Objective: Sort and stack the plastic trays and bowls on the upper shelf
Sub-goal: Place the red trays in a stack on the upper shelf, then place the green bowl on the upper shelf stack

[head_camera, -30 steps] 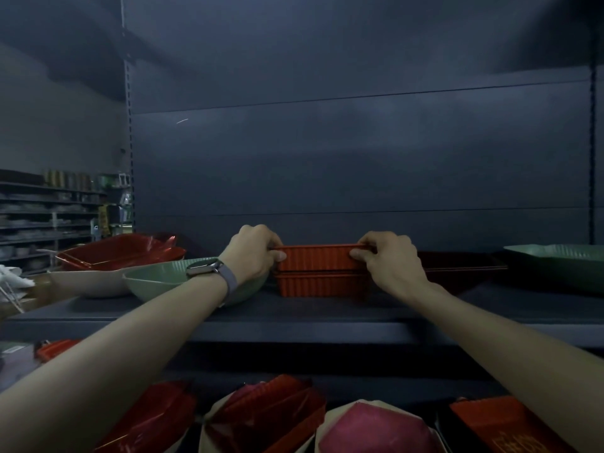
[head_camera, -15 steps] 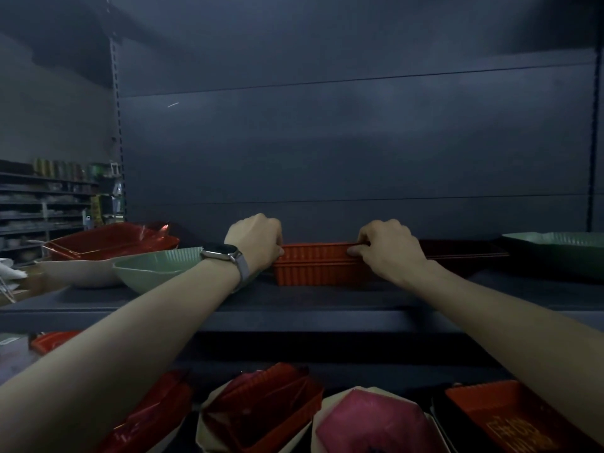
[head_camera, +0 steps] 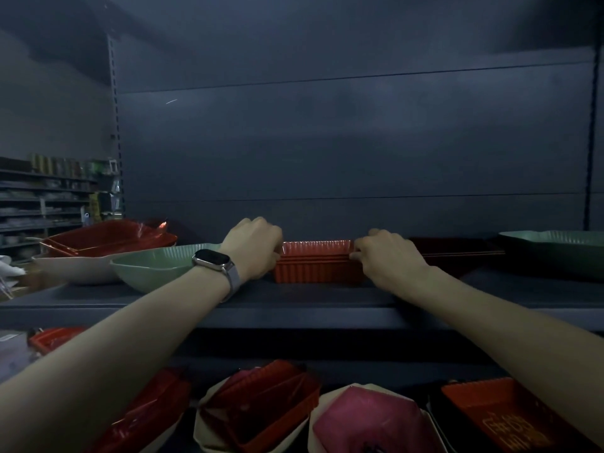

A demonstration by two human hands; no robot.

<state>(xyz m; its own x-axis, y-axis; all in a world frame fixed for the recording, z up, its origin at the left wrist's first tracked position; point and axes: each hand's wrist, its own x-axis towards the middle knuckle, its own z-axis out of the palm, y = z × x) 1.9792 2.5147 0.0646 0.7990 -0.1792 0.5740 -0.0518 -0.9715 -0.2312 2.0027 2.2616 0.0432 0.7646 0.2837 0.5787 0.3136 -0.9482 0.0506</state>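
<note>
While a red tray point(head_camera: 261, 410) lies nearest on the lower shelf, the left hand point(head_camera: 253, 246) and right hand point(head_camera: 389, 256) each curl their fingers round one end of the nested ribbed red trays point(head_camera: 315, 266), which stand mid-way along the upper shelf point(head_camera: 327, 299), between a green bowl point(head_camera: 153, 266) and a dark tray point(head_camera: 457, 253).

Orange-red ribbed trays point(head_camera: 315, 264) centre, pale green ribbed bowl point(head_camera: 157, 266) left, dark green bowl point(head_camera: 555, 253) far right, dark grey shelf point(head_camera: 294, 308), pink dish point(head_camera: 372, 420) near.

Distant stocked shelves point(head_camera: 42, 197) stand left of the dark back panel point(head_camera: 327, 142).
</note>
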